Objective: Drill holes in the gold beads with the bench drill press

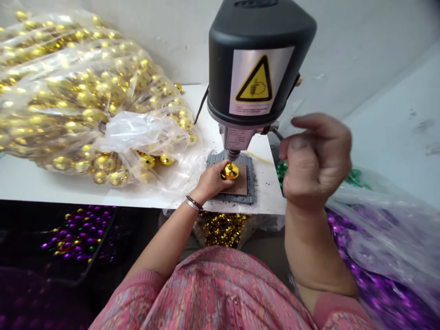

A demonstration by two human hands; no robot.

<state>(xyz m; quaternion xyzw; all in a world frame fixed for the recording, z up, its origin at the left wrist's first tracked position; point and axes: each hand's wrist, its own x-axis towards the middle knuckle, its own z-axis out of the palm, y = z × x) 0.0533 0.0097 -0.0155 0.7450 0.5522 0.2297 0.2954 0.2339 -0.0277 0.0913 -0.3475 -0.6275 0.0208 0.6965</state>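
Note:
My left hand [213,179] is closed around a shiny gold faceted ball [231,171]. The ball rests on a brown board [242,181] over the grey base [250,195] of a small drill press [261,78]. Directly above it is the chuck [233,155], with the bit at or very near the ball's top; whether it has entered, I cannot tell. Raised at the machine's right side, my right hand [318,158] has its fingers curled around the end of the feed lever [277,133], which they mostly hide.
A large clear bag of gold balls [103,91] fills the left of the white table [192,195]. Loose gold balls [167,159] lie beside it. Below the front edge hangs a bag of gold pieces [225,229]. Purple balls [381,284] in plastic stand at right; a dark crate [82,275] at left.

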